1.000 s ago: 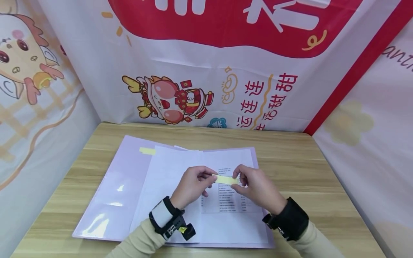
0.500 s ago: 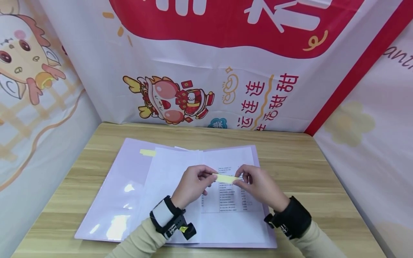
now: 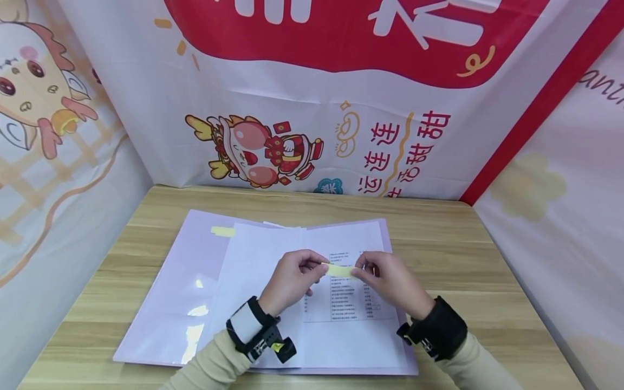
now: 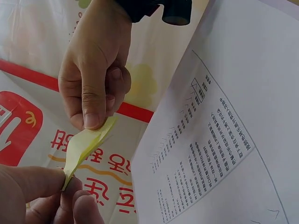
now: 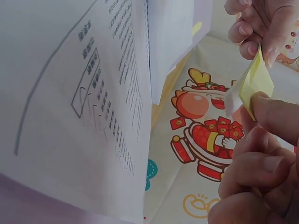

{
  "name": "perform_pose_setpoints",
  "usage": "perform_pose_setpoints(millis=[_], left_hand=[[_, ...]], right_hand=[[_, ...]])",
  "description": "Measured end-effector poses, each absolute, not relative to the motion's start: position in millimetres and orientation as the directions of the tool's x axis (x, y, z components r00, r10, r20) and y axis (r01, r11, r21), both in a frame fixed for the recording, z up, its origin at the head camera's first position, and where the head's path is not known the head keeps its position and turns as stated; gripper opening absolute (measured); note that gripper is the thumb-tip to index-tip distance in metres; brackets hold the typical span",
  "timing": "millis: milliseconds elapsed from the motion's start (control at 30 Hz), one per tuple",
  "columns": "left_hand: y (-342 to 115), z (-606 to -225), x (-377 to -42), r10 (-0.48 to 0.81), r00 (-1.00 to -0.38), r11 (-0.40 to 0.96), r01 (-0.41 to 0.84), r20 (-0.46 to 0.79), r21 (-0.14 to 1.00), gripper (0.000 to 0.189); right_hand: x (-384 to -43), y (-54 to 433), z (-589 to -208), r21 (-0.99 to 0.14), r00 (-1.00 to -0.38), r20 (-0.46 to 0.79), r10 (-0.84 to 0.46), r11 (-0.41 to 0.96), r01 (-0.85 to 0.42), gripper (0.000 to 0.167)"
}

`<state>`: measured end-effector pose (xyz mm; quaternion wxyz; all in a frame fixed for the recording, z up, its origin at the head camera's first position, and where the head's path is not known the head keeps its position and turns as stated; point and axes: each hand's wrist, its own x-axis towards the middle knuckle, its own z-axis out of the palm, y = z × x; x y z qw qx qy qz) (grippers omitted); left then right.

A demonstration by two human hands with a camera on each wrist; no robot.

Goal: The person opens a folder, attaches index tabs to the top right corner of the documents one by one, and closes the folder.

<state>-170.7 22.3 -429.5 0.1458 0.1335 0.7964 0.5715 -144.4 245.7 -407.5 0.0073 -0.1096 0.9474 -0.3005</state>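
A pale yellow sticky note strip (image 3: pixel 339 270) is stretched between both hands above the open folder. Its left end is pinched between the thumb and fingers of my left hand (image 3: pixel 296 280). My right hand (image 3: pixel 396 280) pinches the other end, thumb against fingertips. In the left wrist view, the strip (image 4: pixel 84 143) looks bent, with more than one layer at its edge. Below the hands lies a printed sheet (image 3: pixel 356 338) with a table of text, partly covered by the fingers.
The lilac folder (image 3: pixel 168 303) lies open on the wooden table (image 3: pixel 492 303). A white page (image 3: pixel 258 249) covers its middle, and another yellow sticky strip (image 3: pixel 222 232) pokes out at that page's upper left edge. A printed cloth (image 3: pixel 292 81) hangs behind the table.
My right hand's fingertips have shifted slightly along the sticky note, so less of it shows between the hands. The strip now sags a little in the middle. My left hand stays nearly still.
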Motion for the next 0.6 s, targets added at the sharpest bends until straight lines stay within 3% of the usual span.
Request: perform_pose_setpoints(millis=[600], left_hand=[[22.2, -431.0, -168.5, 0.392, -0.916, 0.311, 0.046, -0.084, 0.949, 0.019]], right_hand=[[-141.7, 241.4, -407.7, -0.483, -0.958, 0.184, -0.219, 0.829, -0.283, 0.007]])
